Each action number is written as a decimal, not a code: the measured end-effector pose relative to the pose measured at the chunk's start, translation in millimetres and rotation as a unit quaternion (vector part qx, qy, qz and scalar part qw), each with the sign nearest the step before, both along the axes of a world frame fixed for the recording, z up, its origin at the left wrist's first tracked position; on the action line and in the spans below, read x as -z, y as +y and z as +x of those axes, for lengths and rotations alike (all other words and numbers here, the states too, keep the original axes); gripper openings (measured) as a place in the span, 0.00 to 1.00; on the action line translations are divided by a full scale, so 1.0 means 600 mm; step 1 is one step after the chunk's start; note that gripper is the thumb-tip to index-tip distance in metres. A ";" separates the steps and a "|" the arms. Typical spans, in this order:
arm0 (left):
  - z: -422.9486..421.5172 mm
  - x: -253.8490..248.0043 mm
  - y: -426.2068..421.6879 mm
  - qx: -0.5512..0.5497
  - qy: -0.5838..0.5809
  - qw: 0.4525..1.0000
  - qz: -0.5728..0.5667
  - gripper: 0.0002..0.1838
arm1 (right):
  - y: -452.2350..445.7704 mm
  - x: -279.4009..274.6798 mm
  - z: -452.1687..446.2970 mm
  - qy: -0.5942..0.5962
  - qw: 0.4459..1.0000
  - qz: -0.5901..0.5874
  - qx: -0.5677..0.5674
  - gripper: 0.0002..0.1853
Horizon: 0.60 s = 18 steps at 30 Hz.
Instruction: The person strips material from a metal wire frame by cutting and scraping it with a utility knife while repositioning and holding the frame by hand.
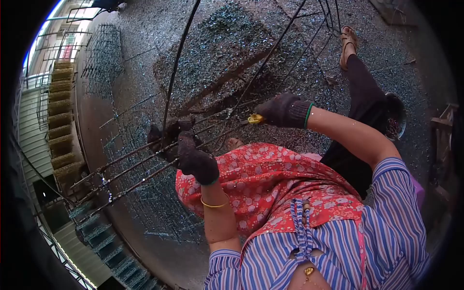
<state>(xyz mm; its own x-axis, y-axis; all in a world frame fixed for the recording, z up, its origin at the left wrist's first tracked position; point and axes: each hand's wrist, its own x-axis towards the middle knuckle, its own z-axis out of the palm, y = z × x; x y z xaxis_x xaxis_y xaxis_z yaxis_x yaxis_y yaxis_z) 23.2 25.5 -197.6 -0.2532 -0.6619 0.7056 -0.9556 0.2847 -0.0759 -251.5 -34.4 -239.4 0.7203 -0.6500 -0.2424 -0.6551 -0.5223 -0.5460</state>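
Note:
My left hand [186, 150], in a dark knitted glove, is closed around the thin bars of a dark metal wire rack [140, 162]. The rack's parallel bars run from the lower left up toward the middle. My right hand [282, 111], also gloved, with a green cuff edge, is closed on a small yellow-handled tool [255, 119]. A short grey tip points from that tool toward the rack's bars; its exact kind is hard to make out. A red floral apron [275, 179] lies over my lap just below both hands.
Shiny blue-grey bits [222, 34] litter the floor, heaped around a flat brown sheet edge [227, 79]. Long dark rods [179, 63] rise in front of me. Stacked wire racks [102, 58] stand at the left, near rows of bristly strips [60, 118]. A round container [395, 116] sits by my leg.

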 end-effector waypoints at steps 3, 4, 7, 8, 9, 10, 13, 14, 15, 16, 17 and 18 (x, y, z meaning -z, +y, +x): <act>-0.031 -0.025 -0.010 0.027 0.083 0.996 0.028 0.15 | -0.008 0.020 0.013 0.017 1.000 0.009 -0.016 0.13; -0.045 -0.036 -0.009 0.018 0.113 0.992 0.045 0.16 | -0.013 0.028 0.018 0.038 0.999 0.002 -0.025 0.12; 0.031 0.004 -0.016 0.034 0.028 0.999 0.006 0.15 | -0.060 0.062 0.029 0.002 0.991 -0.129 -0.015 0.10; 0.039 0.007 -0.014 0.034 0.025 0.999 0.005 0.15 | -0.063 0.073 0.028 -0.025 0.978 -0.207 -0.015 0.08; 0.035 -0.001 -0.011 0.000 -0.026 1.000 0.016 0.16 | -0.059 0.069 0.026 -0.028 0.978 -0.206 -0.012 0.08; 0.027 -0.006 -0.009 -0.035 -0.074 0.996 0.026 0.19 | -0.055 0.064 0.020 -0.038 0.978 -0.206 0.004 0.08; -0.018 -0.020 0.000 -0.028 -0.120 0.992 -0.017 0.24 | -0.027 0.046 0.005 -0.035 0.988 -0.143 0.039 0.09; -0.033 -0.026 0.004 -0.031 -0.119 0.992 -0.018 0.24 | -0.016 0.043 0.002 -0.026 0.995 -0.080 0.061 0.10; -0.047 -0.031 0.007 -0.057 -0.108 0.992 -0.014 0.25 | -0.006 0.051 -0.002 -0.026 0.995 -0.080 0.059 0.10; -0.054 -0.033 0.009 -0.083 -0.098 0.992 -0.012 0.25 | 0.006 0.068 -0.009 -0.176 0.960 0.032 0.214 0.12; -0.055 -0.032 0.013 -0.084 -0.098 0.992 -0.011 0.25 | 0.016 0.087 -0.018 -0.316 0.867 0.143 0.357 0.13; -0.057 -0.032 0.015 -0.098 -0.104 0.990 -0.010 0.26 | 0.020 0.083 -0.028 -0.339 0.843 0.173 0.380 0.16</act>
